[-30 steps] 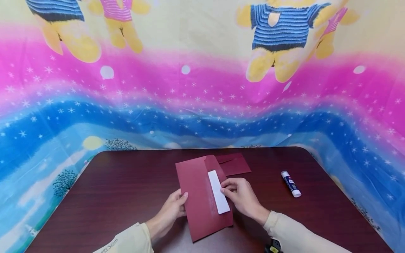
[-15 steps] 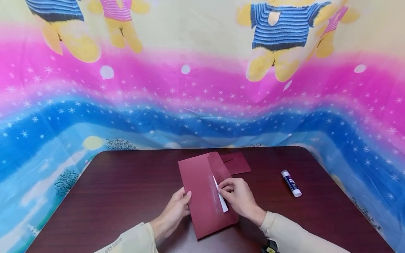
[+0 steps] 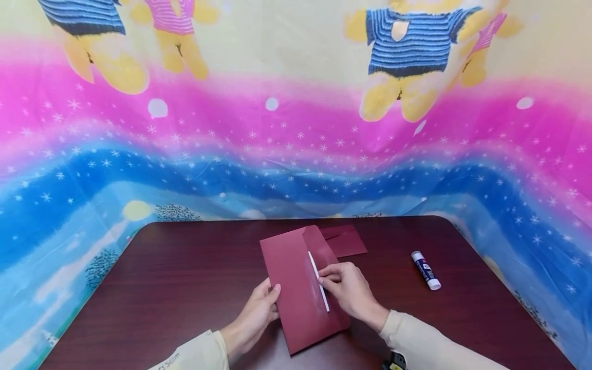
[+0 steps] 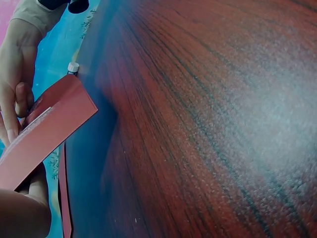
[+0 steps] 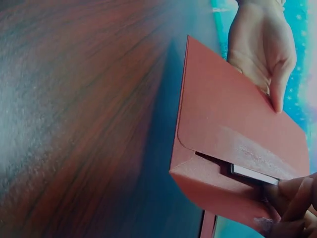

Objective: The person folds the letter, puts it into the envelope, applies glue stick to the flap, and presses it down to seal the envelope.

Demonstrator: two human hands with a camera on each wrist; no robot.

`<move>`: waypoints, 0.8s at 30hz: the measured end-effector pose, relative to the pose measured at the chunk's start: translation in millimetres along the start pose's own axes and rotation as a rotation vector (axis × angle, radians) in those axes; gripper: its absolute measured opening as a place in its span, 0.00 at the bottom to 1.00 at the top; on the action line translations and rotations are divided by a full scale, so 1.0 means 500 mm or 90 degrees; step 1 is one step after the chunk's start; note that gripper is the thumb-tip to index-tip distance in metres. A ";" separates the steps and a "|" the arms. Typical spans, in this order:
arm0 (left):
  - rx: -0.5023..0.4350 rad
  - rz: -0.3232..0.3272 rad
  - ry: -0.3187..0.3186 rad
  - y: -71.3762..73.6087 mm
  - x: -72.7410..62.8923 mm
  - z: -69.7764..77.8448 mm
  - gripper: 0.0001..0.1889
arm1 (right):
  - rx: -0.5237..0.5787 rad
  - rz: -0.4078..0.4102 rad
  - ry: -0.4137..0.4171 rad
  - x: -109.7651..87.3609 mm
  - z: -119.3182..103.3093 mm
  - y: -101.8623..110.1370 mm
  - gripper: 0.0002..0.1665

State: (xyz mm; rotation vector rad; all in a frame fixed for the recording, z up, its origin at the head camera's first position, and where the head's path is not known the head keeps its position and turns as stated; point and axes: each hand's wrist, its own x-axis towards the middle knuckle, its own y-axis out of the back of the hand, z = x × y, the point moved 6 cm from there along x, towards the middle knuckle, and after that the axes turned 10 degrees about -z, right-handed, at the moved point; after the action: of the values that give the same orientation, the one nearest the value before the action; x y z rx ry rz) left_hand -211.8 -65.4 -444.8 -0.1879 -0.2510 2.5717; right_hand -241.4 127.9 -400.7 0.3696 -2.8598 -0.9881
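A dark red envelope [image 3: 291, 293] is held up over the table, tilted, with its flap side open toward the right. My left hand [image 3: 256, 316] grips its left edge, the thumb on the front and the fingers behind. A white paper [image 3: 325, 299] sits in the envelope's opening, only a narrow strip of it showing. My right hand [image 3: 351, 290] pinches that strip near its middle, fingertips right at the opening. The right wrist view shows the strip's end [image 5: 252, 173] inside the mouth, beside a whitish streak [image 5: 257, 156] on the envelope.
Behind the held envelope, a second dark red envelope [image 3: 349, 244] lies on the dark wooden table [image 3: 194, 267]. To the right lies a glue stick [image 3: 426, 270] with a blue label. A printed cloth [image 3: 287, 133] hangs beyond the table's far edge.
The white paper has gone from a broad strip to a thin one as my right hand moved it into the envelope. The envelope has shifted slightly right with my left hand.
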 end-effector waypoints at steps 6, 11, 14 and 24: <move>0.005 0.003 0.004 0.000 -0.003 0.000 0.23 | -0.020 -0.041 0.021 -0.004 -0.010 -0.004 0.08; 0.009 0.008 0.008 0.000 -0.004 -0.001 0.23 | -0.027 -0.058 0.026 -0.004 -0.015 -0.005 0.08; 0.027 0.007 0.013 -0.001 -0.003 -0.001 0.21 | -0.035 -0.068 0.033 -0.004 -0.018 -0.005 0.08; 0.112 0.013 0.051 0.006 -0.007 0.002 0.16 | -0.066 -0.084 0.037 -0.006 -0.021 -0.010 0.13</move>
State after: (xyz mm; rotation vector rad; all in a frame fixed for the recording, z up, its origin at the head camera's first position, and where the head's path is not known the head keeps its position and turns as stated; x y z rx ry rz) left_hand -210.7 -70.1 -444.1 -0.2293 0.0066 2.5833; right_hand -235.7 118.9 -395.6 0.5725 -2.7496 -1.1222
